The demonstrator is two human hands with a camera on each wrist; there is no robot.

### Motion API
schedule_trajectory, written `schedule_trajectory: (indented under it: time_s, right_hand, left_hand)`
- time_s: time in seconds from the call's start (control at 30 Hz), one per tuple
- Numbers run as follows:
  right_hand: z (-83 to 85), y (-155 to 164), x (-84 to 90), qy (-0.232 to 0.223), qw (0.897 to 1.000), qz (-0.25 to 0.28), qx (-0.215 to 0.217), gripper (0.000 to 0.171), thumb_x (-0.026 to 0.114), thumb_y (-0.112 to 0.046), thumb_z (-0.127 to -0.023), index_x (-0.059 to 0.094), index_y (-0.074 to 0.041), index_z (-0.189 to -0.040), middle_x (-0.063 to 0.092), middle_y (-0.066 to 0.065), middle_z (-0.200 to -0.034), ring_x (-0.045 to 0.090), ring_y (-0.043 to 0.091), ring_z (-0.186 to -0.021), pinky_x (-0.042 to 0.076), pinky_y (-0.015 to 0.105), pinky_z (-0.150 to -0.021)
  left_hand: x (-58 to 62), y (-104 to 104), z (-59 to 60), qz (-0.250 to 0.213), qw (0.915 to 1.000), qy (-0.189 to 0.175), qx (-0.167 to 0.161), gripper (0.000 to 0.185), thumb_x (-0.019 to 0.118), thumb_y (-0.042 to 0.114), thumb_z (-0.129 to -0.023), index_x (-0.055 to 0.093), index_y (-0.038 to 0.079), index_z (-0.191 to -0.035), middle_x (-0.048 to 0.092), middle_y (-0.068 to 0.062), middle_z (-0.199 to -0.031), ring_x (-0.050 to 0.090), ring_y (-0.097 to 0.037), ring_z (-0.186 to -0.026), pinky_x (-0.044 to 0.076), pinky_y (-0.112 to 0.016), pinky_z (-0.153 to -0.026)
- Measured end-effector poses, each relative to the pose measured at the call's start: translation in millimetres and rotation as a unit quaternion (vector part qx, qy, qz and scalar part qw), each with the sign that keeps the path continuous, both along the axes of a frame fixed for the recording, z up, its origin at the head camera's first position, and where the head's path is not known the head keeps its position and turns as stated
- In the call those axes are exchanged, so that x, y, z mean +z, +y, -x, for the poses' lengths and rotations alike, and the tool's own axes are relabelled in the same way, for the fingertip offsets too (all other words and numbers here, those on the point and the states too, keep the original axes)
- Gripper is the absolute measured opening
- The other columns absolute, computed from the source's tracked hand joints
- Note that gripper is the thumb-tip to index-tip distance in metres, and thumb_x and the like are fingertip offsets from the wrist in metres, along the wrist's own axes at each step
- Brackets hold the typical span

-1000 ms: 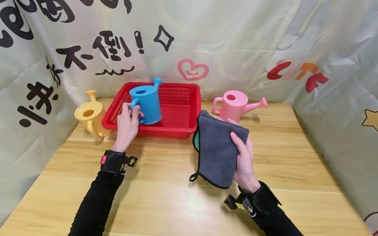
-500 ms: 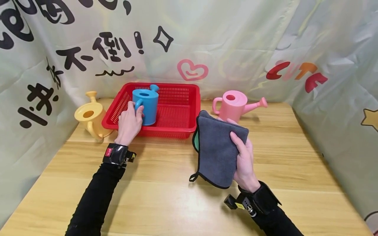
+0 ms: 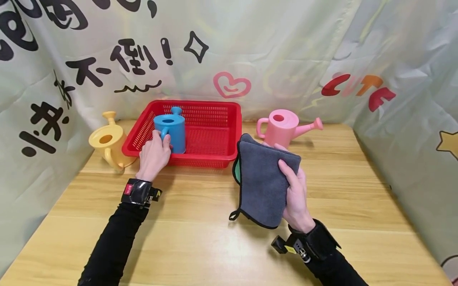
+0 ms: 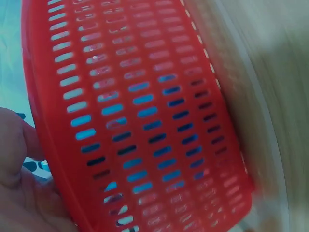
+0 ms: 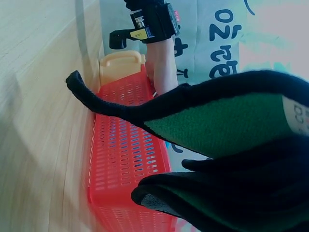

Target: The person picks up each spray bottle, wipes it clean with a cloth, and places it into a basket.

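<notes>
So the person's left hand [image 3: 154,155] has its fingers wrapped round the handle of the blue watering can [image 3: 171,129], which now sits upright inside the red slotted basket [image 3: 214,157], near its front left corner. Looks like the putting-down step is about finished; the next move calls for letting go of the handle and pulling the hand clear of the rim. A second ago the can was tilted and held up above the basket, so it has come down and levelled out. The left wrist view is mostly blurry red mesh, so whether the base fully rests on the floor is hard to say. The right hand [image 3: 296,194] grips a folded grey microfibre cloth [image 3: 262,182], unmoved, and the pink watering can [image 3: 282,126] and yellow watering can [image 3: 107,141] stand outside the basket
</notes>
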State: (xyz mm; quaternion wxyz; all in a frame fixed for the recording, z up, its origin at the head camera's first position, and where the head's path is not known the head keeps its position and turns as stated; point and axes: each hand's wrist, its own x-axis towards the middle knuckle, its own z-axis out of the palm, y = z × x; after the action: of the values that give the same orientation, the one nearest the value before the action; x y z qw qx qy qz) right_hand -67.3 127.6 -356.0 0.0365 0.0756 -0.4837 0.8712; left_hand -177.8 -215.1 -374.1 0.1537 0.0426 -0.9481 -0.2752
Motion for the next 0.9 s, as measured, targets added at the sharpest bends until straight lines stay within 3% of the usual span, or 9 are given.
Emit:
schedule_trajectory:
  time_s: [0.2,0.4,0.63,0.8,0.9]
  right_hand:
    - [-0.4,-1,0.3,0.003,1.000,-0.003,0.004,0.035,0.044,-0.021,-0.108,0.055,-0.019,-0.141,0.067,-0.005,-0.129,0.064,0.010,-0.105,0.053,0.026,-0.089]
    - [-0.9,-1,-0.8,0.013,1.000,0.005,0.018,0.035,0.043,-0.019,-0.108,0.053,-0.017,-0.142,0.066,-0.003,-0.135,0.064,0.011,-0.111,0.052,0.027,-0.092]
    - [-0.7,0,-2.1,-0.001,1.000,0.002,0.008,0.035,0.044,-0.020,-0.108,0.055,-0.020,-0.141,0.067,-0.005,-0.128,0.065,0.010,-0.104,0.053,0.026,-0.088]
    - [-0.1,1,-2.0,-0.003,1.000,0.006,0.008,0.035,0.044,-0.021,-0.108,0.054,-0.019,-0.142,0.067,-0.005,-0.127,0.065,0.010,-0.104,0.054,0.026,-0.088]
    - [-0.2,0,-2.0,-0.005,1.000,0.007,0.007,0.035,0.044,-0.021,-0.108,0.054,-0.019,-0.142,0.067,-0.005,-0.127,0.065,0.010,-0.104,0.054,0.026,-0.088]
  left_hand:
    - [0.9,-8,-5.7,0.035,0.9985,0.014,0.040,0.039,0.044,0.042,-0.104,0.055,0.004,-0.101,0.061,-0.019,-0.079,0.063,-0.042,-0.078,0.046,-0.049,-0.063]
    - [4.7,-18,-8.0,0.051,0.9979,0.014,0.038,0.035,0.059,0.035,-0.098,0.061,0.006,-0.079,0.062,-0.017,-0.071,0.059,-0.036,-0.068,0.041,-0.038,-0.052]
    - [6.1,-25,-8.4,0.038,0.9984,0.010,0.041,0.032,0.058,0.031,-0.099,0.070,0.003,-0.089,0.066,-0.018,-0.076,0.058,-0.035,-0.074,0.042,-0.037,-0.056]
    - [8.2,-28,-10.6,0.029,0.9988,0.013,0.037,0.035,0.057,0.030,-0.100,0.072,0.001,-0.112,0.073,-0.022,-0.098,0.063,-0.042,-0.085,0.052,-0.049,-0.065]
    - [7.9,-30,-12.8,0.025,0.9986,0.036,0.031,0.035,0.058,0.028,-0.099,0.071,0.001,-0.117,0.073,-0.024,-0.107,0.063,-0.046,-0.091,0.051,-0.055,-0.073]
